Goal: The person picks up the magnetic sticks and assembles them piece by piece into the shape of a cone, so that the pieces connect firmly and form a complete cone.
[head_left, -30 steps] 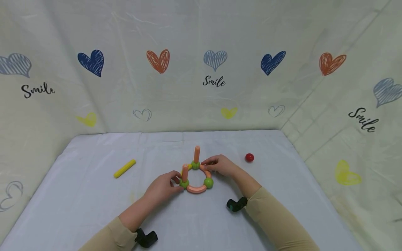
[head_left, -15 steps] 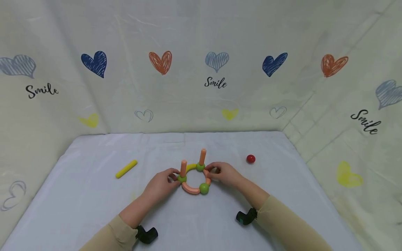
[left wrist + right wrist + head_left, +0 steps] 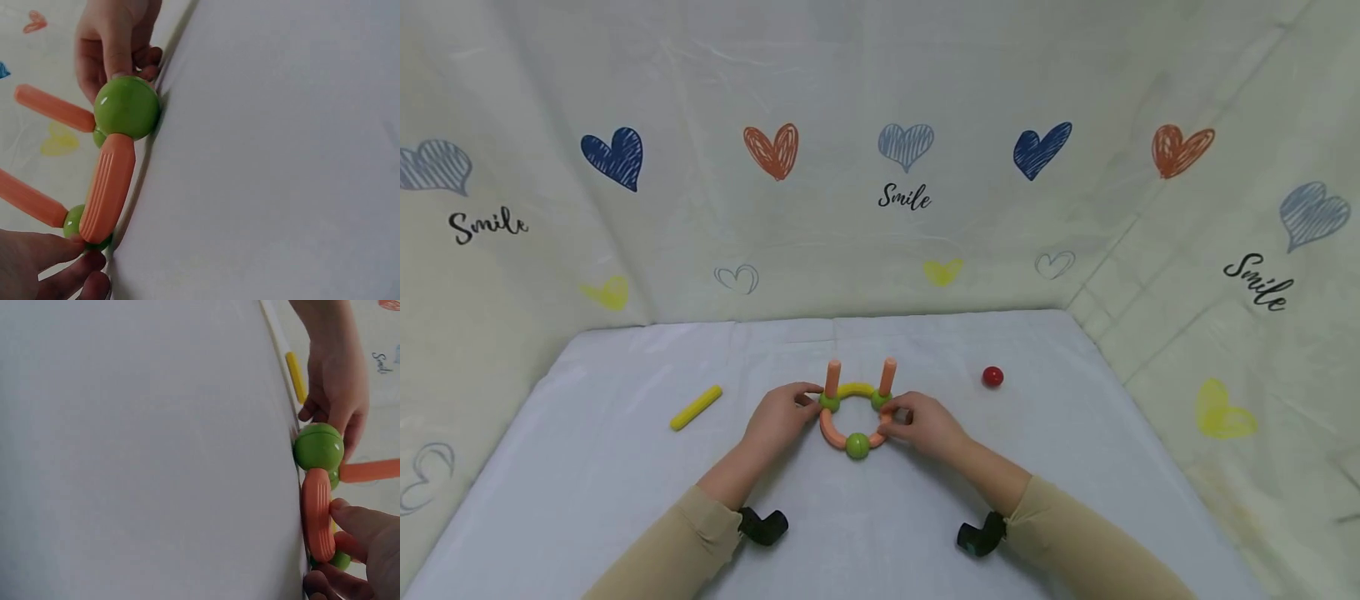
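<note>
A ring of green balls and curved rods lies on the table. Its near green ball (image 3: 857,446) joins two curved orange rods (image 3: 830,427); a curved yellow rod (image 3: 855,389) spans the far side. Two straight orange rods (image 3: 888,377) stand up from the far left and far right balls. My left hand (image 3: 778,417) pinches the left green ball (image 3: 829,402) between thumb and fingers. On the other side, my right hand (image 3: 928,425) grips the right curved orange rod (image 3: 318,515), partly covering it and the ball beside it.
To the left lies a straight yellow rod (image 3: 696,407). A red ball (image 3: 992,377) sits at the back right. Behind the white-covered table (image 3: 850,533) hangs a cloth printed with hearts. Each wrist carries a black camera (image 3: 763,527).
The ring has turned clockwise seen from above: its bare green ball went from the right to the near side. The left hand moved away from me with it; the right hand came nearer.
</note>
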Motion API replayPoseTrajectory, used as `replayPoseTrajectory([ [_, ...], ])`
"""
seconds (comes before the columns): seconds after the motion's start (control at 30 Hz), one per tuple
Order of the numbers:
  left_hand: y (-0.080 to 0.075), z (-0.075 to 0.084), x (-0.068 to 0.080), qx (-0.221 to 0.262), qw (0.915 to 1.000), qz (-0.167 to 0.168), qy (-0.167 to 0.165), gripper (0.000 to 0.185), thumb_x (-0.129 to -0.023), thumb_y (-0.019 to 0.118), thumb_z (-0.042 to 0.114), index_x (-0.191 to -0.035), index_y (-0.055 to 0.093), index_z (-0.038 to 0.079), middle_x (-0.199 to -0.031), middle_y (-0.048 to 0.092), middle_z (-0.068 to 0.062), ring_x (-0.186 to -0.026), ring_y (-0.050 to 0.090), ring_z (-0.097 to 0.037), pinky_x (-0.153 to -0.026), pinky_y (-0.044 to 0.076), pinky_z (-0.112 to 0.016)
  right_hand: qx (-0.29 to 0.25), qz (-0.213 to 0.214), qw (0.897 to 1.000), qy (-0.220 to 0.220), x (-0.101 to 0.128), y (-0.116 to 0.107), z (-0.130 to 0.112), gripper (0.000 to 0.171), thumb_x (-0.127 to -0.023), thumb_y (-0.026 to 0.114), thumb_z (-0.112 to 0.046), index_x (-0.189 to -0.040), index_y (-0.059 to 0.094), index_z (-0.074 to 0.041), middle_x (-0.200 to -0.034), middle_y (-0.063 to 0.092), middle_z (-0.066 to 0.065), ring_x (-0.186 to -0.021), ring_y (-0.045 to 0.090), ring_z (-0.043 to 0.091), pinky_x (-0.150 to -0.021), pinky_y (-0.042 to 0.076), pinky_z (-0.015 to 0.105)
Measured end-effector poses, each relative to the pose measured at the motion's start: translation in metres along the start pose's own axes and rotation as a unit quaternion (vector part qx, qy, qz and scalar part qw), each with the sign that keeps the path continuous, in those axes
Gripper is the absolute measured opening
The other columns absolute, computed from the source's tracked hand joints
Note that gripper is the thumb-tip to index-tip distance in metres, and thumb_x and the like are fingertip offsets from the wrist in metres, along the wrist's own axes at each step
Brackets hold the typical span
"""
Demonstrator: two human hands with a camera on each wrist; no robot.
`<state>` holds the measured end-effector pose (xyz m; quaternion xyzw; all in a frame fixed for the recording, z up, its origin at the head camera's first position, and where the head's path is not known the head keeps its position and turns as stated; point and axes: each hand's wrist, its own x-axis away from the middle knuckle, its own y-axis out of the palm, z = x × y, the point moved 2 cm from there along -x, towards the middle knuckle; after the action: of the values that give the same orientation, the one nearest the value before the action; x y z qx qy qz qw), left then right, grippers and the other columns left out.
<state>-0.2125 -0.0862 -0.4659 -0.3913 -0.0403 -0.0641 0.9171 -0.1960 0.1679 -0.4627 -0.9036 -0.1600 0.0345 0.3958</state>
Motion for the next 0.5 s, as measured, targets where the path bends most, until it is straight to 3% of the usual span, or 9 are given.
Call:
replayPoseTrajectory([
  [0.3, -0.004, 0.002, -0.006, -0.001, 0.9999, 0.01, -0.002, 0.03, -0.092, 0.07, 0.025, -0.122, 0.071, 0.022, -0.097, 0.069, 0.002, -0.083, 0.061, -0.015, -0.071, 0.049, -0.033, -0.009, 0.012, 1.0, 0.006, 0.002, 0.002, -0.004, 0.027, -0.085, 0.08, -0.03, -0.109, 0.075, -0.018, -0.103, 0.065, -0.005, -0.077, 0.052, 0.015, -0.066, 0.045, 0.031],
  [0.5, -0.016, 0.001, -0.004, -0.006, 0.9998, 0.018, 0.004, 0.033, -0.093, 0.07, 0.027, -0.127, 0.069, 0.026, -0.103, 0.069, 0.002, -0.09, 0.063, -0.017, -0.068, 0.052, -0.029, -0.008, 0.007, 1.0, 0.009, 0.001, 0.002, -0.002, 0.028, -0.086, 0.079, -0.031, -0.111, 0.075, -0.019, -0.104, 0.065, -0.005, -0.079, 0.053, 0.015, -0.066, 0.045, 0.029],
])
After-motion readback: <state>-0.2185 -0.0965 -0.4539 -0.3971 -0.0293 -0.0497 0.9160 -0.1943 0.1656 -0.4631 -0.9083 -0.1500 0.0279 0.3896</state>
